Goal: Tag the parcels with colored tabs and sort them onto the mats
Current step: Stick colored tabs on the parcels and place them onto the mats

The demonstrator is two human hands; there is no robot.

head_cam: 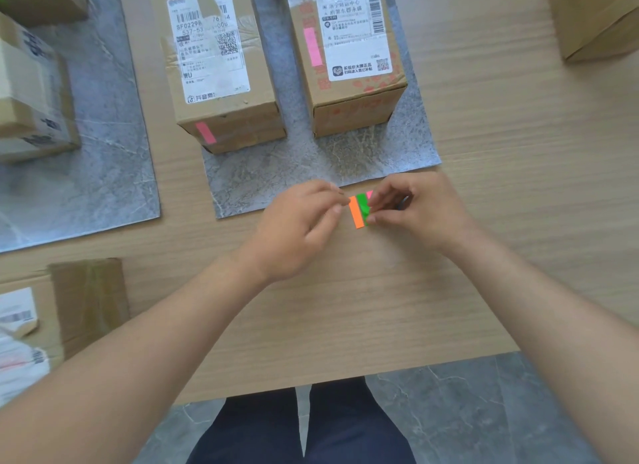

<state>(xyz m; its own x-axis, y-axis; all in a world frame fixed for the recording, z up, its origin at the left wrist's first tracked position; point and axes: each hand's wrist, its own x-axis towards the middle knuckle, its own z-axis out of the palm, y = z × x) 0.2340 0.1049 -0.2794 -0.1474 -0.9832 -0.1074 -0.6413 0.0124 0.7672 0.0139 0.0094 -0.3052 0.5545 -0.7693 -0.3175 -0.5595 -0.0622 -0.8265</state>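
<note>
Just before the near mat (259, 187), over the table (345, 308), the right hand (415, 211) clamps thumb and fingers on the tabs (363, 206) at their green edge. The left hand (297, 228) pinches the orange tab (356, 214) at its top corner. Feather-light, floppy, sticky strips, I'd judge: peel slowly from a free end, or they'll curl and crease.

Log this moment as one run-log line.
stage: taking a tab | right hand: holds tab pad | left hand: pinches orange tab | middle mat: left parcel, right parcel, both pink-tagged
</note>
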